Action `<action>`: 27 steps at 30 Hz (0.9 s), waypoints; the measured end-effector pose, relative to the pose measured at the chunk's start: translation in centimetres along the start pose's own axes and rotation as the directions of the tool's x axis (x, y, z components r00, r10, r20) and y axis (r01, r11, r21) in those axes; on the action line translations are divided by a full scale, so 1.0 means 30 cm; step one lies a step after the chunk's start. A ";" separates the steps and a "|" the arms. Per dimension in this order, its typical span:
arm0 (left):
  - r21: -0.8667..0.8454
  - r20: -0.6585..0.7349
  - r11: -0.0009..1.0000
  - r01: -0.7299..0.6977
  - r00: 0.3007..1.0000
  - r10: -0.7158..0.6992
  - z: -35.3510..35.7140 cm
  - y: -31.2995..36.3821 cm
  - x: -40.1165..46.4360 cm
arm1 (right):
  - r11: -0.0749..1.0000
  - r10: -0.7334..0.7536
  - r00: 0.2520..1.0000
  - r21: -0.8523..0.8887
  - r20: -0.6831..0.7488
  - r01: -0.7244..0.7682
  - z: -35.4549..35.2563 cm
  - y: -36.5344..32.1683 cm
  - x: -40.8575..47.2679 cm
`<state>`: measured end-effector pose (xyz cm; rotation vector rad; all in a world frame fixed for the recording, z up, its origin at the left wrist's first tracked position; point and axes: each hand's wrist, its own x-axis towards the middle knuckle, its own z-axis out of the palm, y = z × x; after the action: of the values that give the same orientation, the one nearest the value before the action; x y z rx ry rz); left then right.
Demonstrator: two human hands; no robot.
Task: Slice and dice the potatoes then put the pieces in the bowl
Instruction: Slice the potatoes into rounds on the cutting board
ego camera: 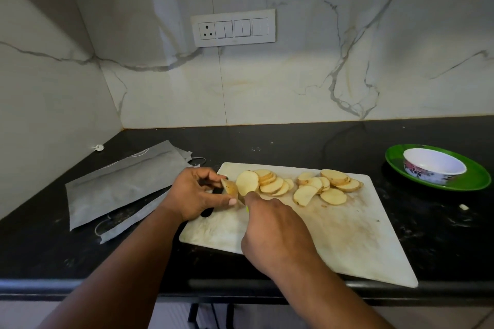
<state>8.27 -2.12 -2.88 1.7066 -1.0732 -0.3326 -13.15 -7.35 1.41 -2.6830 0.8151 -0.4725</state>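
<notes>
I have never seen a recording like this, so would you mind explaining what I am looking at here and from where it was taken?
There is no machine: a person works with bare hands, filmed by one wide-angle camera worn on their head, looking forward and down. A white cutting board lies on a black counter, carrying two heaps of potato slices. The left hand holds the remaining potato end. The right hand grips a knife, mostly hidden; only a yellow-green bit shows. At far right an empty white bowl sits on a green plate. Grey pouches lie to the left.
</notes>
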 end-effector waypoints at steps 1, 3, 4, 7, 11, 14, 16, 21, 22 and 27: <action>-0.010 -0.008 1.000 0.007 1.000 -0.007 0.000 -0.004 0.002 | 1.000 -0.012 1.000 -0.004 0.014 0.012 -0.006 0.004 -0.012; -0.022 -0.012 0.999 0.025 1.000 -0.025 -0.003 -0.012 0.005 | 1.000 -0.021 0.999 -0.008 0.045 0.021 -0.015 0.016 -0.042; -0.016 -0.005 0.999 0.032 0.999 -0.032 -0.004 -0.012 0.005 | 1.000 -0.016 0.999 -0.007 0.052 0.016 -0.021 0.026 -0.058; -0.002 0.034 0.999 0.055 0.998 -0.055 -0.008 -0.011 0.007 | 1.000 0.011 1.000 -0.006 0.029 -0.010 -0.044 0.068 -0.098; -0.123 0.006 0.992 0.005 1.000 -0.004 -0.020 -0.013 0.001 | 0.999 0.053 0.998 0.013 -0.045 -0.053 -0.065 0.088 -0.118; -0.192 0.001 0.981 -0.038 0.999 0.039 -0.031 -0.015 -0.005 | 0.998 0.047 0.992 0.033 -0.116 -0.044 -0.058 0.074 -0.108; -0.210 -0.007 0.977 -0.049 0.999 0.049 -0.037 -0.016 -0.005 | 0.999 0.013 0.991 0.054 -0.133 -0.006 -0.046 0.051 -0.092; -0.267 -0.033 0.963 -0.033 0.999 0.025 -0.041 -0.026 -0.002 | 0.999 -0.012 0.999 0.040 -0.050 0.014 0.021 -0.021 -0.019; -0.256 -0.028 0.966 -0.022 0.999 0.016 -0.038 -0.028 -0.002 | 0.999 -0.009 1.000 0.038 -0.029 0.010 0.037 -0.030 -0.008; -0.178 0.061 0.983 0.034 0.998 -0.024 -0.032 -0.032 0.005 | 0.998 0.064 0.998 0.009 -0.018 -0.063 0.071 -0.014 0.028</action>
<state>9.46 -1.60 -3.26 1.5609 -1.0296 -0.4864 -11.45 -7.12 -0.16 -2.6403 0.8986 -0.4841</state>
